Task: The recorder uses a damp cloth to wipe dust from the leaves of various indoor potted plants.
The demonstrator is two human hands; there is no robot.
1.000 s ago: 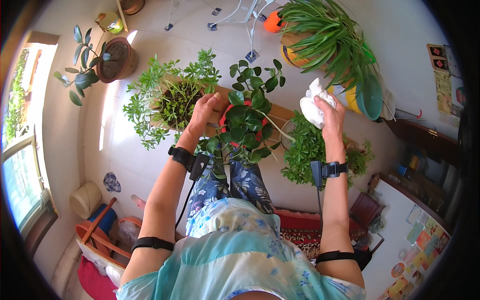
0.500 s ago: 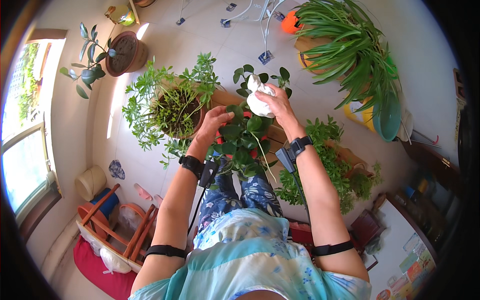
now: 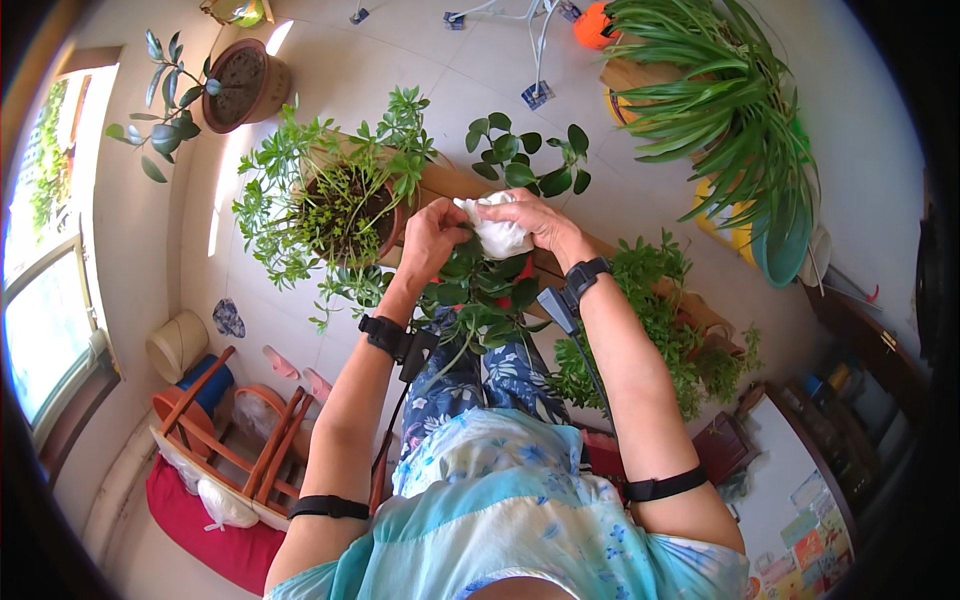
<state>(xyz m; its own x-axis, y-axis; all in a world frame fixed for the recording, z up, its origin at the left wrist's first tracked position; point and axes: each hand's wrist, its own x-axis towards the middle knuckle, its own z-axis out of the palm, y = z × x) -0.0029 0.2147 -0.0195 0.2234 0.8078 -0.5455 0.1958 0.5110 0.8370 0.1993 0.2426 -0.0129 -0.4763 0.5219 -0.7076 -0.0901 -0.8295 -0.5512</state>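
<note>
A bunched white cloth (image 3: 503, 236) is in my right hand (image 3: 545, 228), whose fingers are closed over it. The cloth presses onto the leaves of a round-leaved plant (image 3: 478, 300) in front of me. My left hand (image 3: 432, 242) is at the cloth's left side, fingers curled in a pinch at a dark green leaf, partly hidden by the fingers. Parts of a red pot (image 3: 526, 268) show between the leaves, mostly covered. More stems of round leaves (image 3: 520, 155) stick out beyond the cloth.
A bushy potted plant (image 3: 345, 215) stands left on a wooden bench (image 3: 440, 185); another leafy plant (image 3: 640, 330) is at the right. A spider plant (image 3: 710, 90) spreads at the far right, beside a teal basin (image 3: 780, 250). A potted rubber plant (image 3: 245, 88) is far left.
My right hand has brought the cloth down and left onto the leaves, closer to my left hand. My left hand has shifted slightly right, its fingers more curled. The view has shifted slightly.
</note>
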